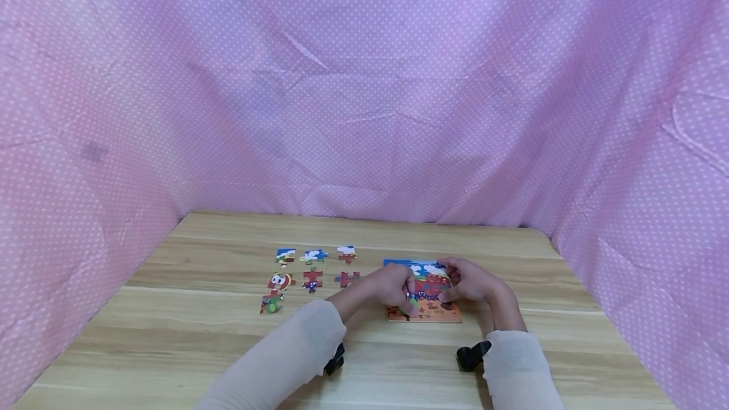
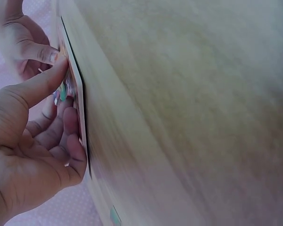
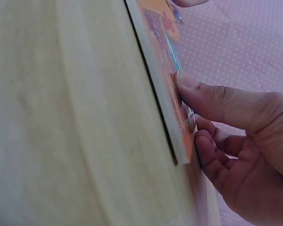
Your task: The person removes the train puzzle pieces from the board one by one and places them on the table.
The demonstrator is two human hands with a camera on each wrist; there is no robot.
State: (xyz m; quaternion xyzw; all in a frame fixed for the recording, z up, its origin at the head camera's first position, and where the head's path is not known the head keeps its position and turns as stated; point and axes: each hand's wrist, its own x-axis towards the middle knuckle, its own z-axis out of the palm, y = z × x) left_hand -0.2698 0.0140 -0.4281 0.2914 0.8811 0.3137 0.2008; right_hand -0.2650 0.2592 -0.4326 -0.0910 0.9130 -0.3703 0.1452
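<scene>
A jigsaw puzzle board (image 1: 433,314) with a blue, red and orange picture lies on the table, its far part filled with pieces. Over its left half, my left hand (image 1: 393,285) pinches a puzzle piece (image 2: 62,92) with green and white on it between thumb and curled fingers; the fingers hide much of it. My right hand (image 1: 469,280) rests at the board's right side, thumb touching the picture and the other fingers near the far right corner. In the right wrist view, the right thumb (image 3: 212,96) lies on the board.
Several loose puzzle pieces lie left of the board, among them a red one with a white-eyed face (image 1: 280,281) and a green-and-red one (image 1: 272,302). Pink dotted cloth (image 1: 364,112) hangs around the wooden table (image 1: 228,239). Black wrist devices (image 1: 473,356) sit under both forearms.
</scene>
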